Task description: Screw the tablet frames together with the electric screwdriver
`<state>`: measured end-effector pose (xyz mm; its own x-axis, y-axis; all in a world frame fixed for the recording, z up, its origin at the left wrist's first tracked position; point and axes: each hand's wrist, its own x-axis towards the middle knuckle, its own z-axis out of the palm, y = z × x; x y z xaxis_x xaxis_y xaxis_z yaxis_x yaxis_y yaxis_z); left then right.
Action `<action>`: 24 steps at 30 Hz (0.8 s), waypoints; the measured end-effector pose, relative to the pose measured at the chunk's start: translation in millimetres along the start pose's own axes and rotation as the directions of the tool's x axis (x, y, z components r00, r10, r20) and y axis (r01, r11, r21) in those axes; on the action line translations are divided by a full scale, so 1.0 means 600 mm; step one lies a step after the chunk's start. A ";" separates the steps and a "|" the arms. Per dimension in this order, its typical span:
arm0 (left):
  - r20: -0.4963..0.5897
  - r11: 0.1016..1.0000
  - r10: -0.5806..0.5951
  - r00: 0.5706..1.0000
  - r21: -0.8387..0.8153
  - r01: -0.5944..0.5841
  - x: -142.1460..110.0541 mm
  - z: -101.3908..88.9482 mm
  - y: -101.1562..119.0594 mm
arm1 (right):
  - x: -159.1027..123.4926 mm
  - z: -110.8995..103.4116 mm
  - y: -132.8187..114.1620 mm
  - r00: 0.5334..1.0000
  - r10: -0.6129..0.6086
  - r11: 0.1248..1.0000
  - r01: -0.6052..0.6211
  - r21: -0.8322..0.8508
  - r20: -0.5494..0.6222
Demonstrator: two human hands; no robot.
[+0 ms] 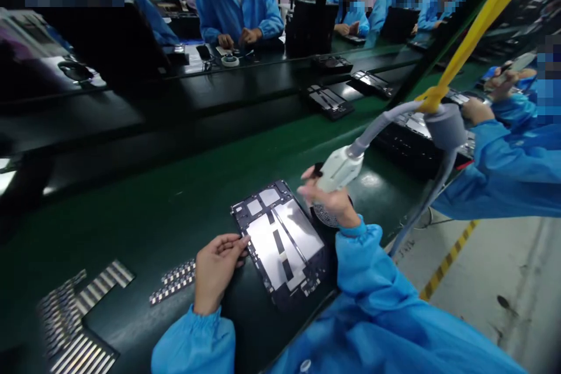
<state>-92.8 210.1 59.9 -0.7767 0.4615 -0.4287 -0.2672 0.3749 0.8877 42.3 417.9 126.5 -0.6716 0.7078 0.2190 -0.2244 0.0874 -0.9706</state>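
Evidently, the right hand (332, 200) wraps around a pale white-green handheld tool (340, 167) with a thick grey cable (377, 126), while the left hand (219, 266) has its fingertips drawn together at the left edge of a flat, rectangular black-and-silver device (280, 245) near the frame's centre, though I cannot tell whether they pinch it. A tug from the cable might swing the tool against the bright silver panels (302, 225) and scratch them, and a loose left hold could let the device skid on the dark green tabletop (188, 198).
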 end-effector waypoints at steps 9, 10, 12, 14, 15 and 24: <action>-0.042 0.999 0.002 0.999 0.034 -0.001 0.006 0.000 -0.003 | 0.051 -0.107 0.085 0.929 -0.122 0.992 0.127 -0.009 -0.349; -0.043 0.999 0.003 0.999 0.041 -0.001 0.005 0.000 -0.002 | 0.052 -0.105 0.086 0.932 -0.121 0.992 0.123 -0.016 -0.342; -0.047 0.999 0.007 0.999 0.054 -0.004 0.003 0.000 0.000 | 0.053 -0.102 0.085 0.938 -0.111 0.994 0.107 -0.031 -0.328; -0.050 0.998 0.013 0.999 0.067 -0.010 0.002 -0.001 0.001 | 0.054 -0.101 0.085 0.941 -0.095 0.995 0.085 -0.045 -0.323; -0.052 0.997 0.014 0.999 0.072 -0.010 0.001 -0.002 0.001 | 0.054 -0.101 0.085 0.943 -0.087 0.996 0.074 -0.050 -0.323; -0.061 0.997 0.020 0.998 0.070 -0.015 0.001 -0.003 0.000 | 0.055 -0.101 0.091 0.950 -0.072 0.996 0.054 -0.066 -0.303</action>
<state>-94.3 209.0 60.1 -0.8152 0.4188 -0.4000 -0.2145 0.4232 0.8803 50.6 488.7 74.8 -0.4081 0.8788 0.2473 -0.2133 0.1717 -0.9618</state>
